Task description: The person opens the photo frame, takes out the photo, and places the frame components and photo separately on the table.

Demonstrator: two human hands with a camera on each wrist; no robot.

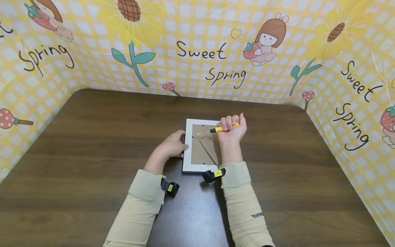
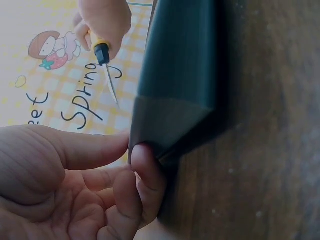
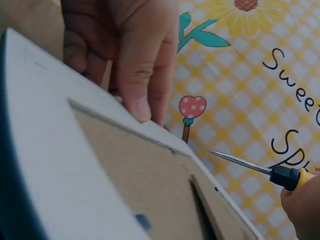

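A picture frame lies back side up on the table, its white border around a brown backing board. Small dark tabs sit along the board's edges, and a stand leg lies aslant on it. My left hand grips the frame's left side, thumb on the border; the left wrist view shows the dark outer side close to those fingers. In my right hand is a screwdriver with a yellow and black handle, fingers wrapped around it. Its metal shaft points left over the board in the head view.
The dark wooden table stretches out on both sides of the frame. A yellow checked cloth with printed flowers and lettering stands behind and along the sides. Black wrist cameras sit at both cuffs, the right one beside the frame's near edge.
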